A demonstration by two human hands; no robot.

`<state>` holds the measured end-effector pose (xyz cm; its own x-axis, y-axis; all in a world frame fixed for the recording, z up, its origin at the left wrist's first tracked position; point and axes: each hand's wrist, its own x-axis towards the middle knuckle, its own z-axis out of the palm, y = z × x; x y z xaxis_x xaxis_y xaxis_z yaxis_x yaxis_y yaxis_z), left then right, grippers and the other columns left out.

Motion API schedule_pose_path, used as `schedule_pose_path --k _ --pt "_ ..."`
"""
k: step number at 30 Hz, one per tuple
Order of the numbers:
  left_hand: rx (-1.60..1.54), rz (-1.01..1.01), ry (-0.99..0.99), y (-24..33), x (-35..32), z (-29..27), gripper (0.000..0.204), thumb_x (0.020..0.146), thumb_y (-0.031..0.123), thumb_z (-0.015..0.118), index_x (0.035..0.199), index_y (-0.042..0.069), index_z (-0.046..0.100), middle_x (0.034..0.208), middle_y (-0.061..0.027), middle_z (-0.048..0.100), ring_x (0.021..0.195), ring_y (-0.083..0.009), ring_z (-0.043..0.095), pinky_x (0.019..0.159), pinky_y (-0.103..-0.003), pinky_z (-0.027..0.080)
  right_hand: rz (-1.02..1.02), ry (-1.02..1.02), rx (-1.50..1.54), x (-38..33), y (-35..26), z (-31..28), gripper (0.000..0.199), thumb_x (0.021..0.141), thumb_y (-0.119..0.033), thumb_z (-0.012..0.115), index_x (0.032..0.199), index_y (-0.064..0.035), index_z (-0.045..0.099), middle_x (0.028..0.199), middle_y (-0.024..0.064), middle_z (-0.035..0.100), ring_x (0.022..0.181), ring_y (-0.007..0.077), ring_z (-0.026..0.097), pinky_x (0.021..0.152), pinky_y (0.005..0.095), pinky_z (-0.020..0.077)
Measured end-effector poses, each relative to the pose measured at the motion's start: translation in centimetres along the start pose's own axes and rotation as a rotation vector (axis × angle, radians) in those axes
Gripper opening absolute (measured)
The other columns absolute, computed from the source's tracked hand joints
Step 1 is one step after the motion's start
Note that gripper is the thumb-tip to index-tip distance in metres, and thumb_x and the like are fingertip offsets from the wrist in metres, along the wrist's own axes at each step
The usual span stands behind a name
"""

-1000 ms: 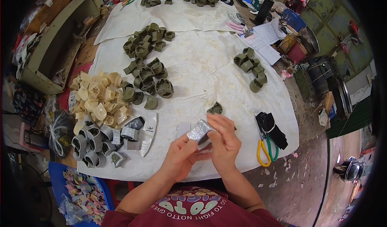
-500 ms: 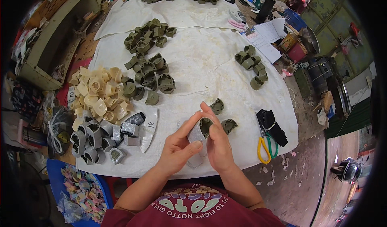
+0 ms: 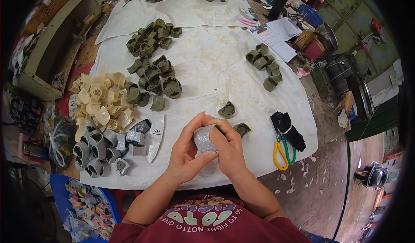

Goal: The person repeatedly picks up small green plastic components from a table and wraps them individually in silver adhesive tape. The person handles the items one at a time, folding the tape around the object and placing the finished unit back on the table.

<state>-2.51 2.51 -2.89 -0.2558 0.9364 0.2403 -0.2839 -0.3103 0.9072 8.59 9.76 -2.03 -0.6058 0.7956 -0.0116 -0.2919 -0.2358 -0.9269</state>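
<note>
Silver glitter sheet is being pressed around a small curved heel-shaped block [image 3: 204, 138], which the person holds between both hands just above the near edge of the white cloth-covered table [image 3: 225, 66]. The left hand [image 3: 186, 154] cups the piece from below and from the left, thumb laid across its lower face; the right hand [image 3: 229, 150] closes over its right side, fingers bent over the top. Both hands are clenched on the same piece, so little of it shows beyond a sparkly grey front, rounded at the top.

Judging by the layout, the step in hand looks like wrapping or smoothing the covering onto the block. The next move would call for firm, even thumb pressure along the curved edge so the sheet lies flat without creases, while the other hand keeps the block from turning.

Two bare olive-green heel blocks [image 3: 227, 110] lie on the cloth just beyond the hands. To the left sit a cluster of silver-covered blocks [image 3: 97, 154], a heap of cream-coloured blocks [image 3: 101, 104] and a pile of olive-green blocks [image 3: 153, 76]. Yellow-handled scissors [image 3: 281, 150] rest to the right, touching a black folded item [image 3: 288, 128].
</note>
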Motion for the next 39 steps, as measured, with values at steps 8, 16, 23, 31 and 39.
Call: schedule_pose_path --k 8,16,23,31,39 --pt "0.230 0.144 -0.095 -0.9 -0.3 -0.3 0.091 0.074 -0.001 0.075 0.148 0.006 0.022 0.140 -0.0129 0.039 0.128 -0.0226 0.041 0.107 -0.037 0.033 0.028 0.017 0.067 0.2 0.2 -0.2 0.032 0.099 -0.024 0.049 0.109 0.0029 0.062 0.119 0.0133 0.061 0.103 0.0165 0.059 0.090 0.0304 0.0463" --pt "0.100 0.090 -0.016 -1.1 -0.8 -0.5 0.093 0.073 0.001 0.077 0.148 0.007 0.023 0.137 -0.0129 0.043 0.127 -0.0221 0.042 0.105 -0.036 0.036 0.032 0.003 0.093 0.0 -0.8 0.4 0.031 0.099 -0.025 0.051 0.110 0.0021 0.064 0.111 0.0055 0.064 0.094 0.0085 0.057 0.083 0.0237 0.0452" --pt "-0.065 0.008 0.089 -0.7 -0.8 0.0 0.093 0.070 0.005 0.079 0.147 0.007 0.027 0.137 -0.0119 0.044 0.128 -0.0220 0.042 0.107 -0.037 0.033 0.035 -0.177 0.149 0.4 -0.5 -1.1 0.033 0.098 -0.020 0.052 0.123 0.0010 0.056 0.131 0.0099 0.055 0.114 0.0137 0.051 0.097 0.0289 0.0399" --pt "-0.066 0.083 0.016 -1.4 -0.9 -0.4 0.082 0.074 -0.005 0.071 0.145 0.006 0.032 0.139 -0.0081 0.041 0.130 -0.0195 0.037 0.109 -0.035 0.030 0.007 -0.197 0.085 0.1 0.6 -1.0 0.033 0.098 -0.020 0.050 0.125 -0.0012 0.055 0.139 0.0119 0.047 0.123 0.0160 0.046 0.103 0.0316 0.0352" --pt "0.038 0.129 -0.088 -2.3 -0.9 -1.9 0.076 0.074 -0.006 0.070 0.142 0.007 0.039 0.141 -0.0110 0.042 0.132 -0.0200 0.037 0.106 -0.034 0.035 0.009 -0.140 -0.039 0.3 1.0 -1.1 0.042 0.097 -0.024 0.052 0.131 0.0001 0.050 0.137 0.0108 0.048 0.123 0.0181 0.046 0.103 0.0323 0.0354"
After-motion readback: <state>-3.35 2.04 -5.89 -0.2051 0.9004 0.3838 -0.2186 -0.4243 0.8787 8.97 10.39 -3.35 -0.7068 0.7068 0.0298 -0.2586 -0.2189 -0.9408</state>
